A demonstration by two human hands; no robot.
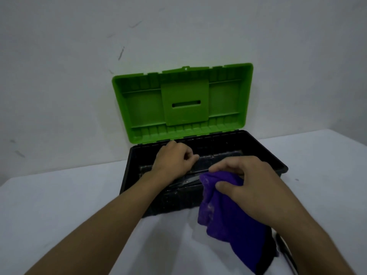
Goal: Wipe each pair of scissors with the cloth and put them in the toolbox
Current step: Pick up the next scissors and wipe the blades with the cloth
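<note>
- The right hand (252, 181) is gripping a bunched purple cloth (224, 211), thumb pressing into the front of the bunch and fingers curling over the top; the cloth is hanging down in front of the toolbox (278, 165) onto the table (59, 205).
- The left hand (174, 159) is reaching inside the toolbox, fingers curled, apparently holding the handle end of a pair of scissors (188, 181); the handles are hidden under the hand, so I cannot tell exactly how the fingers are closing on them.
- The blades are lying low inside the toolbox, pointing toward the cloth, with the tip meeting or slipping under the bunched fabric.
- The toolbox is black with a green lid (182, 102) standing open and leaning back against the wall (79, 56).
- A dark object (286, 253) is lying on the table in front of the toolbox and to its right, partly hidden by the right arm; it may be another pair of scissors, but it is too unclear to say.
- Judging from this, the wipe is finishing or the placing is beginning. To do it well, the cloth should be folding around both flat sides of the blades and sliding from the pivot out to the tip, away from the fingers.
- The blades should be staying closed while being set down flat on the toolbox floor, and the cloth hand should be pulling clear toward the front of the toolbox before the scissors are let go.
</note>
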